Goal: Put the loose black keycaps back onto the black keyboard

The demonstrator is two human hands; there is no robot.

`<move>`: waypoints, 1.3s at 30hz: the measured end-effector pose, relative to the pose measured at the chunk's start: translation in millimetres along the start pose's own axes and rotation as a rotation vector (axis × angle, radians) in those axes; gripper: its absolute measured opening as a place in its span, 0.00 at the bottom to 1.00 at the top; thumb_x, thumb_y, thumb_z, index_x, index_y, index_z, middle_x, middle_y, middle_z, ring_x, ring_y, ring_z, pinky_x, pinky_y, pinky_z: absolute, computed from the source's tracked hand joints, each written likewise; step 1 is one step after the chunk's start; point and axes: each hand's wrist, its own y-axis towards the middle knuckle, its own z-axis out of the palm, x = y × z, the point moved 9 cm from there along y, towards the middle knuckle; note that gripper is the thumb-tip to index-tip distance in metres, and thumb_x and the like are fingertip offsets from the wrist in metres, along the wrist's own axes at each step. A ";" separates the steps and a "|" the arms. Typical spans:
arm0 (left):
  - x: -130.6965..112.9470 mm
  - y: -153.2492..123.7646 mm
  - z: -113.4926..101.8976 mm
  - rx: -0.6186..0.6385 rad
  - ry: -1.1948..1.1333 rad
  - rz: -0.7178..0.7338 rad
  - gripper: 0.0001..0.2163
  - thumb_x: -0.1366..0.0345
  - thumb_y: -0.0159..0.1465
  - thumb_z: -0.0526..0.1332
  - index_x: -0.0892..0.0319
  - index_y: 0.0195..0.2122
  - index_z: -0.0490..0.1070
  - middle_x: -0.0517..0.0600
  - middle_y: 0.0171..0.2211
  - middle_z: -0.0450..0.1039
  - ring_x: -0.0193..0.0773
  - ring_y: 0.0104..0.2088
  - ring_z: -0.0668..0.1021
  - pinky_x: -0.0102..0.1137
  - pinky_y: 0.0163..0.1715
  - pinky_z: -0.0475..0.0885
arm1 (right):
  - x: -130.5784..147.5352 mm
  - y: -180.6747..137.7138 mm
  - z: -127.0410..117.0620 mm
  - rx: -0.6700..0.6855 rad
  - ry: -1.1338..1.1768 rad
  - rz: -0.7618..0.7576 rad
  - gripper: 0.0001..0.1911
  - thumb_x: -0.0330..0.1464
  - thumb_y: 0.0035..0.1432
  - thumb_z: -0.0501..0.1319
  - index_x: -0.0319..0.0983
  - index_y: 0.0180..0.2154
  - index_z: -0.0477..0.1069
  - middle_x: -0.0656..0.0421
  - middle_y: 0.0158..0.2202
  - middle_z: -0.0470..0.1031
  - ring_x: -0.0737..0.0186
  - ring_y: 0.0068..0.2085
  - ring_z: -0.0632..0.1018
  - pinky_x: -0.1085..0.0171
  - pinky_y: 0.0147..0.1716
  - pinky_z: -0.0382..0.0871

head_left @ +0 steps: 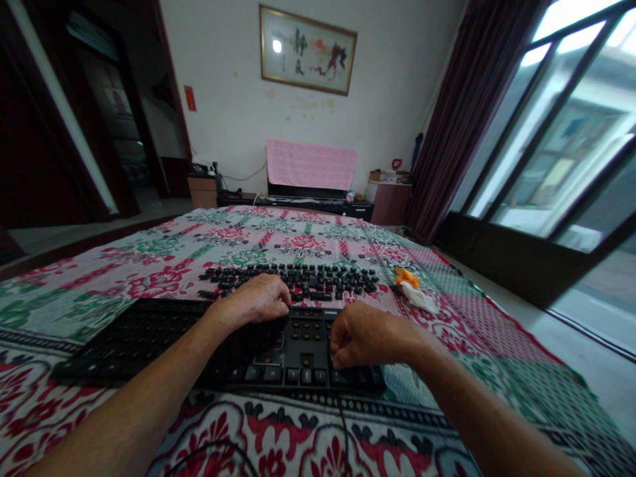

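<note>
Lying on patterned cloth [308,242]: black keyboard [248,351], long axis left-right. Loose keycaps [298,273] in parallel rows just beyond — left hand [261,298] nearer, curled at far edge. Right hand [365,333] bunched over right end — cannot tell what either pinches.

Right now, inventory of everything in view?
Keyboard: 1, black, under both hands
Loose keycaps: many, black, behind keyboard
Cable: 1+, black, near side
Crumpled thing: 1, orange, right of keycaps
Wad: 1, white, beside that
Cloth: 1, multicoloured, underneath
Towel: 1, pink, at far wall
Picture: 1, gold frame, wall above
Cabinets: 2, brownish, flanking towel
Curtain: 1, purple, right
Window: 1, dark-framed, right
Doorway: 1, dark, left
Left hand: 1, bare, mid keyboard
Right hand: 1, bare, keyboard's right
</note>
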 end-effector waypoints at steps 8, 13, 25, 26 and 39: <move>-3.3 -0.9 -2.8 -0.018 -0.016 0.013 0.12 0.67 0.47 0.54 0.54 0.30 0.74 0.45 0.24 0.72 0.30 0.25 0.71 0.23 0.24 0.59 | -2.9 4.9 3.1 0.030 0.039 -0.026 0.11 0.37 0.39 0.60 0.38 0.27 0.72 0.63 0.21 0.69 0.73 0.21 0.65 0.74 0.17 0.55; -33.5 -9.4 -0.5 0.048 -0.189 0.108 0.10 0.62 0.47 0.56 0.59 0.24 0.73 0.43 0.18 0.67 0.27 0.19 0.66 0.22 0.18 0.55 | -6.7 9.5 6.4 0.068 0.091 -0.077 0.14 0.38 0.38 0.60 0.37 0.28 0.72 0.63 0.22 0.70 0.73 0.21 0.65 0.74 0.18 0.55; -63.9 -14.4 60.1 0.360 -0.446 0.065 0.12 0.56 0.43 0.58 0.62 0.21 0.69 0.42 0.14 0.58 0.25 0.15 0.60 0.22 0.13 0.52 | -8.5 9.3 7.6 0.065 0.084 -0.095 0.15 0.40 0.38 0.61 0.38 0.30 0.72 0.63 0.23 0.70 0.73 0.22 0.66 0.73 0.19 0.55; -63.7 -13.9 59.5 0.353 -0.444 0.059 0.12 0.57 0.43 0.58 0.62 0.20 0.68 0.42 0.14 0.58 0.25 0.15 0.59 0.22 0.13 0.51 | -7.9 9.1 7.1 0.061 0.085 -0.101 0.15 0.39 0.38 0.61 0.38 0.30 0.72 0.63 0.23 0.70 0.73 0.22 0.66 0.74 0.20 0.56; -60.3 -12.8 54.5 0.299 -0.351 -0.042 0.09 0.60 0.40 0.58 0.62 0.17 0.67 0.41 0.13 0.54 0.25 0.15 0.56 0.22 0.13 0.49 | -10.0 8.9 8.2 0.120 0.253 -0.107 0.11 0.34 0.43 0.58 0.36 0.29 0.72 0.63 0.21 0.68 0.73 0.22 0.68 0.75 0.20 0.58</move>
